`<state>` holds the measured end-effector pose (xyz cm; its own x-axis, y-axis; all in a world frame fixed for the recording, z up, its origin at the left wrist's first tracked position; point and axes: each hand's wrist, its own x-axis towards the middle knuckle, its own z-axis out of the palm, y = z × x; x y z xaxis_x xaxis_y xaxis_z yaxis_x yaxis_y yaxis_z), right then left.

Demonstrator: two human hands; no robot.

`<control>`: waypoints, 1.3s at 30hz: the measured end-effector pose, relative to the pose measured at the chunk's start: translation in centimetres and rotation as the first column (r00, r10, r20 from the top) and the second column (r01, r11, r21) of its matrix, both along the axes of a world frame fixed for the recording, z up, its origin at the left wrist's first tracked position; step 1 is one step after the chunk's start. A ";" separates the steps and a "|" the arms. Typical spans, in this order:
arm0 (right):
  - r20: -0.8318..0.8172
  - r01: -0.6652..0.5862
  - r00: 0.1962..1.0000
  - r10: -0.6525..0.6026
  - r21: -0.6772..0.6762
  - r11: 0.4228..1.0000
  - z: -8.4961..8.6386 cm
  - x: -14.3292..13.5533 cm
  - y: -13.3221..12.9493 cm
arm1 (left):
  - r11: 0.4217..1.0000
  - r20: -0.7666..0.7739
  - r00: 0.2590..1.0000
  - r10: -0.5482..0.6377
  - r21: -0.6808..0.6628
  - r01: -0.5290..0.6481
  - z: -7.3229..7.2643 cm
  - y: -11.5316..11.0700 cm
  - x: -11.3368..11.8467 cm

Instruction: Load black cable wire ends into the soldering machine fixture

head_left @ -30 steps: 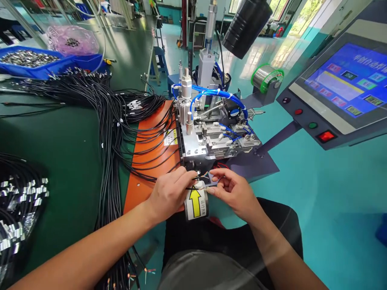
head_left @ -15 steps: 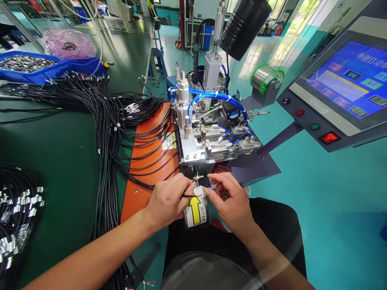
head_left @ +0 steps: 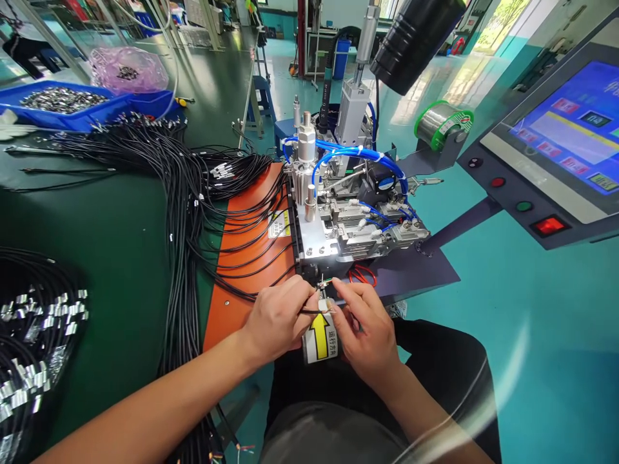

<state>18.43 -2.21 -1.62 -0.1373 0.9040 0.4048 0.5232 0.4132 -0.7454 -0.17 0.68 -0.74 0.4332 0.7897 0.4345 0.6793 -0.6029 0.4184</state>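
My left hand [head_left: 283,316] is closed on a black cable [head_left: 310,312], pinching it just behind its thin stripped wire ends. The wire ends point toward my right hand [head_left: 365,325], whose thumb tip is beside them; I cannot tell whether it touches. The index finger and thumb of that hand are apart, with the other fingers curled. Between the hands, at the machine's front edge, a small metal fixture [head_left: 323,285] holds a tiny part with a green wire. Below it is a white label with a yellow arrow [head_left: 319,335] on a rounded housing.
The soldering machine [head_left: 348,219] stands ahead, with a solder spool [head_left: 442,125] and a touchscreen panel [head_left: 565,142] to the right. Many black cables [head_left: 181,270] drape over the green table and the orange plate [head_left: 242,258]. A blue tray [head_left: 53,119] holds small metal parts.
My right hand has moved closer to the wire ends and my left hand. The view has shifted slightly, so the scene sits farther right. The left hand keeps its grip on the cable.
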 end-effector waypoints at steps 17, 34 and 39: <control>0.132 -0.045 0.991 0.028 0.131 0.990 -1.2 -0.7 -0.6 | 0.997 0.009 0.997 0.071 -0.032 -0.071 -0.2 -0.1 0.2; -0.020 0.103 0.995 -0.102 0.108 0.989 -0.2 -1.8 1.2 | 0.999 -0.009 1.000 0.002 -0.033 -0.002 0.0 0.0 0.1; 0.044 0.097 0.993 -0.108 0.201 0.975 -0.9 -2.3 0.9 | 0.999 -0.040 0.998 -0.040 0.026 0.041 0.0 -0.1 0.1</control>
